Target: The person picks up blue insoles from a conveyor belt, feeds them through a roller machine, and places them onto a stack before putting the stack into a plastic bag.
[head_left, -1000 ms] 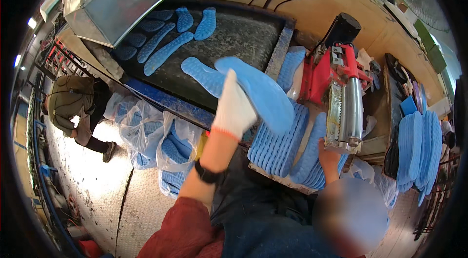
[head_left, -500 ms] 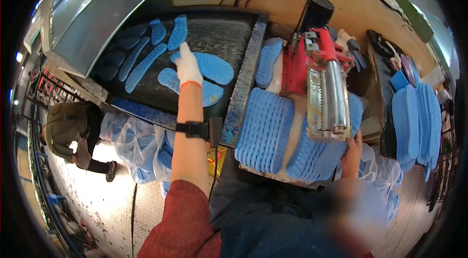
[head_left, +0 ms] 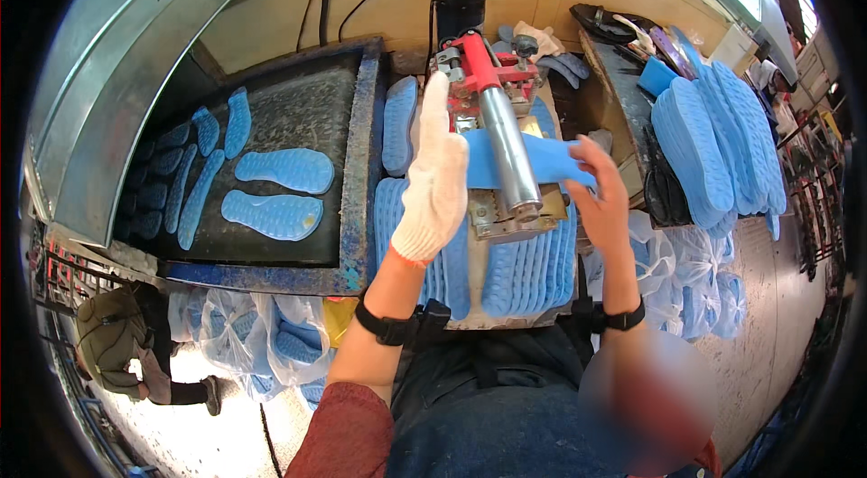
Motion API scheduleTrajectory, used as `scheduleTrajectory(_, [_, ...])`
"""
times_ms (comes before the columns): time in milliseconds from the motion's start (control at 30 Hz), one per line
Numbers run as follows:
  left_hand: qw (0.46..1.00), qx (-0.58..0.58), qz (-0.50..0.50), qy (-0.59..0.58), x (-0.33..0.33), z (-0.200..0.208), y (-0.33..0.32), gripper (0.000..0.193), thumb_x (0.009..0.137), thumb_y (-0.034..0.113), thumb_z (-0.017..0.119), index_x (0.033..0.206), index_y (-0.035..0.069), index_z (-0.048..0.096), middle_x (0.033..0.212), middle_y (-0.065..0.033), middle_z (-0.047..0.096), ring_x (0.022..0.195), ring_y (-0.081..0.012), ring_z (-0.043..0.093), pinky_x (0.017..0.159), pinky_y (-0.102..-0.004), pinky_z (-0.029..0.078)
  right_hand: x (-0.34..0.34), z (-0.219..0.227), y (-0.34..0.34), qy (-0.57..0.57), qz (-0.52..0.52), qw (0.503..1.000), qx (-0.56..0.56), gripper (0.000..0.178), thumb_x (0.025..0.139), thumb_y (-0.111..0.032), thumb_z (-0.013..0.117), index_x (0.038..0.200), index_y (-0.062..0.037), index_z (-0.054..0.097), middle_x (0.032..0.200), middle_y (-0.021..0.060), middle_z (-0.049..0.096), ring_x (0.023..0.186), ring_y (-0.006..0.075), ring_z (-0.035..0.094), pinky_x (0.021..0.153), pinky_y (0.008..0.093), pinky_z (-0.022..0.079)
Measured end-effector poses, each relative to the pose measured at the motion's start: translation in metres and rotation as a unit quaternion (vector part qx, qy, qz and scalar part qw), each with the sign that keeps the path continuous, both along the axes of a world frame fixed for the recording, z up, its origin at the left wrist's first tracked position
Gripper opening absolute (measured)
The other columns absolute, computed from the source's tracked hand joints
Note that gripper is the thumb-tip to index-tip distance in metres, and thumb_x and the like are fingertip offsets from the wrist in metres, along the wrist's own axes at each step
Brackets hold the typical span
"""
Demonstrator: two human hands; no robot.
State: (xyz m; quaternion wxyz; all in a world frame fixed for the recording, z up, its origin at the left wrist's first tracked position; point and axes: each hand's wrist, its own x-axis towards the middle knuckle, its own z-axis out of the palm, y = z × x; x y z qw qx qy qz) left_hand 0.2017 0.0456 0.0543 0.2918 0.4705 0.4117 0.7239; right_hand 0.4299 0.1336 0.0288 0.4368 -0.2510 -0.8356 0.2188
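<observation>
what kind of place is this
Most likely a shoe factory workstation. Stacks of blue soles crowd the bench, more soles lie on a dark conveyor belt, and the gloved left hand and bare right hand hold a blue sole at a red roller machine.

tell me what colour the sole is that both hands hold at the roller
Blue. The sole passes under the metal roller; the head view shows it.
</observation>
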Motion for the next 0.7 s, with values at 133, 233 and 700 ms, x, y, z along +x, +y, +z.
scheduleTrajectory(133, [0.990,-0.066,0.026,0.123,-0.005,-0.045,0.014,0.054,0.100,0.021,0.033,0.148,0.002,0.022,0.151,-0.0134,0.026,0.137,-0.0226,0.028,0.113,-0.0311,0.020,0.031,-0.045,-0.015,0.228,-0.136,0.950,-0.162,0.022,0.097,-0.008,0.051,0.118,-0.0021,0.055,0.102,0.0089,0.062,0.092,0.0175,0.061,0.079,0.0287,0.049])
scheduleTrajectory(233, [0.985,-0.096,0.031,0.139,-0.012,-0.070,-0.002,0.051,0.101,0.021,0.032,0.148,0.002,0.023,0.149,-0.0119,0.028,0.134,-0.0202,0.032,0.112,-0.0296,0.022,0.024,-0.071,-0.032,0.246,-0.121,0.908,-0.318,0.018,0.099,-0.011,0.046,0.111,-0.0015,0.056,0.097,0.0085,0.063,0.087,0.0151,0.062,0.073,0.0267,0.050])
scheduleTrajectory(700, [0.812,-0.191,-0.110,-0.541,-0.009,-0.015,-0.109,0.041,0.102,0.040,0.038,0.123,0.008,0.054,0.112,-0.0079,0.063,0.102,-0.0214,0.060,0.096,-0.0379,0.046,-0.073,-0.196,-0.057,-0.130,0.087,0.925,-0.346,0.086,0.083,-0.030,0.067,0.145,0.0004,0.016,0.131,0.0323,0.046,0.114,0.0431,0.054,0.095,0.0466,0.043])
